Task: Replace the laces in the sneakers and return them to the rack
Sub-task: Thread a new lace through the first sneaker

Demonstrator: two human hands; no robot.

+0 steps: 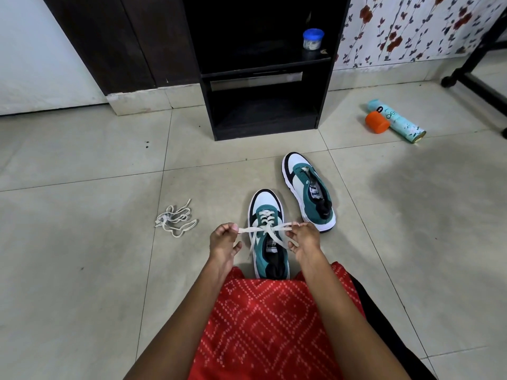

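Note:
A teal, white and black sneaker [265, 207] stands on the tiled floor in front of my lap, its toe pointing away. A cream lace [267, 227] runs through its eyelets. My left hand [223, 242] pinches one lace end out to the left. My right hand [303, 238] pinches the other end out to the right. The second sneaker [308, 187] sits just beyond and to the right, with no lace in it. A loose cream lace [175, 220] lies bunched on the floor to the left. The black rack [263, 78] stands ahead.
A small blue-lidded jar [313, 39] sits on the rack's middle shelf. A teal spray can [397, 122] and an orange cap [377, 122] lie on the floor at the right. A black stand's foot [477, 83] crosses the far right.

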